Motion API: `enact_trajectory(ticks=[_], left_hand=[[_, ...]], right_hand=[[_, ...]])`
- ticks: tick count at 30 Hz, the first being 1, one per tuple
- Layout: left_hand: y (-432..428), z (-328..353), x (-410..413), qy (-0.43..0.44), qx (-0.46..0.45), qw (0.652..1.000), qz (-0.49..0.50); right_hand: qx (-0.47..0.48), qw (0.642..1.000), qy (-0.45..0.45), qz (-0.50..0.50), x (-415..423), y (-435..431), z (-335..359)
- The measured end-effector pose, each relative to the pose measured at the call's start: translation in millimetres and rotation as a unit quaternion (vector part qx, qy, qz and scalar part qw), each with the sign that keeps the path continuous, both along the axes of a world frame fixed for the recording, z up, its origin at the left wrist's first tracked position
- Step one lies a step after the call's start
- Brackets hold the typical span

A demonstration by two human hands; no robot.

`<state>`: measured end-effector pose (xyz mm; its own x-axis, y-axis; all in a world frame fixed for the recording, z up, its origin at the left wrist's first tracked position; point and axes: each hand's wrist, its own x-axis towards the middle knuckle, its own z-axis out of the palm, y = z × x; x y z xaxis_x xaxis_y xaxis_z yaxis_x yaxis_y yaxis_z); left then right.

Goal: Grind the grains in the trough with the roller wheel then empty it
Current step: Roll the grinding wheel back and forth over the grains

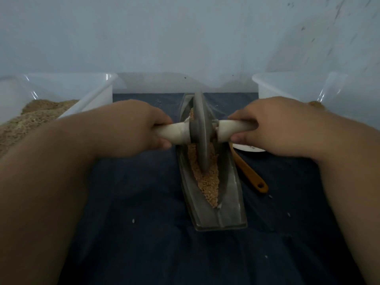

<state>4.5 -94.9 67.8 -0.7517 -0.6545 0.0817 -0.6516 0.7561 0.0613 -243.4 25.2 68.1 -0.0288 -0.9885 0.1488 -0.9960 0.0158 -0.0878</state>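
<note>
Seen from the head camera, a person's left hand [131,124] and right hand [273,124] each grip one of the two white handles [174,132] of a single grey roller wheel [200,128]. The fingers are curled tight over the top and the thumbs are tucked beneath. The wheel stands upright on its rim inside the one boat-shaped grey trough [232,194], which lies lengthwise at the middle of the dark blue cloth [133,202], its far tip near the cloth's far edge. Tan grains [207,182] fill the trough's groove before and behind the wheel. Both bare forearms reach in from the near corners of the cloth, knuckles up and wrists roughly level, one hand on either side of the trough. Two clear plastic bins stand at the far edge. The left bin [67,79], at the far left corner, holds a heap of tan meal [37,114]. The right bin [287,79], at the far right corner, is largely hidden behind the right hand. One orange utensil [250,173] lies just beside the trough's right wall, its head hidden under that hand. The rim of one white plate [250,149] shows beneath the same hand. A few loose kernels [133,220] dot the cloth.
</note>
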Motion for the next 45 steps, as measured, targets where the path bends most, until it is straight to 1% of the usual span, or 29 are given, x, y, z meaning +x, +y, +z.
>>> enact_trajectory(ticks=[3,6,9,11,14,16,18,20,22,25,27,28,30,32,34,37,39,41,42,45], left_hand=[[6.5,8.7,6.8,-0.021,0.047,0.998,-0.032],[8.7,8.8,5.6,-0.017,0.044,0.998,-0.041],[4.9,1.4,-0.5,-0.017,-0.005,0.999,-0.028],[0.0,-8.4,-7.7,0.022,-0.047,0.998,-0.021],[-5.5,-21.8,-18.6,0.094,-0.101,0.990,0.022],[-7.2,-26.8,-22.2,0.106,-0.106,0.987,0.049],[-8.2,-27.6,-22.6,0.107,-0.097,0.988,0.055],[-8.7,-24.4,-19.7,0.096,-0.093,0.990,0.043],[-7.2,-16.3,-13.5,0.063,-0.079,0.995,0.024],[-0.8,2.4,0.1,-0.003,0.010,1.000,-0.001],[7.4,12.5,7.1,-0.032,0.075,0.997,-0.018],[11.0,14.9,8.9,-0.038,0.089,0.995,-0.027],[15.1,16.0,9.1,-0.037,0.089,0.995,-0.039],[15.2,14.8,8.3,-0.035,0.083,0.995,-0.040],[11.3,11.2,6.4,-0.037,0.052,0.997,-0.034],[1.2,-2.1,-2.4,-0.027,-0.053,0.998,-0.010],[-3.1,-13.1,-11.6,0.026,-0.091,0.995,0.017],[-6.1,-24.0,-21.0,0.090,-0.122,0.988,0.040],[-7.4,-28.7,-25.1,0.109,-0.148,0.982,0.048],[-10.2,-35.3,-31.4,0.121,-0.205,0.970,0.057]], right_hand=[[0.081,0.997,0.011,0.002,4.4,18.0,16.5],[0.098,0.995,0.030,0.003,8.4,22.1,18.7],[0.046,0.999,0.022,-0.005,8.5,9.9,7.6],[-0.008,1.000,0.003,-0.014,6.7,-1.8,-4.4],[-0.100,0.994,0.010,-0.034,4.3,-19.4,-23.7],[-0.145,0.988,0.004,-0.041,3.8,-26.3,-31.0],[-0.158,0.986,0.003,-0.045,3.9,-29.1,-32.8],[-0.149,0.988,0.021,-0.046,4.0,-28.6,-30.9],[-0.127,0.991,0.031,-0.027,4.3,-23.5,-24.4],[-0.035,0.999,-0.001,0.007,3.2,-6.2,-5.3],[0.026,1.000,-0.004,0.016,2.7,7.2,7.9],[0.045,0.999,0.001,0.020,3.1,13.0,13.0],[0.064,0.997,0.008,0.029,5.4,20.3,18.4],[0.059,0.998,0.005,0.029,8.2,21.7,18.3],[0.032,0.999,-0.003,0.027,10.3,16.3,12.5],[-0.043,0.999,0.014,0.018,9.2,-3.5,-5.2],[-0.083,0.996,0.017,-0.010,6.0,-19.0,-19.2],[-0.124,0.992,-0.001,-0.022,0.7,-31.8,-31.2],[-0.146,0.989,-0.012,-0.022,-1.8,-36.2,-35.9],[-0.180,0.983,-0.018,-0.029,-6.3,-43.5,-43.0]])
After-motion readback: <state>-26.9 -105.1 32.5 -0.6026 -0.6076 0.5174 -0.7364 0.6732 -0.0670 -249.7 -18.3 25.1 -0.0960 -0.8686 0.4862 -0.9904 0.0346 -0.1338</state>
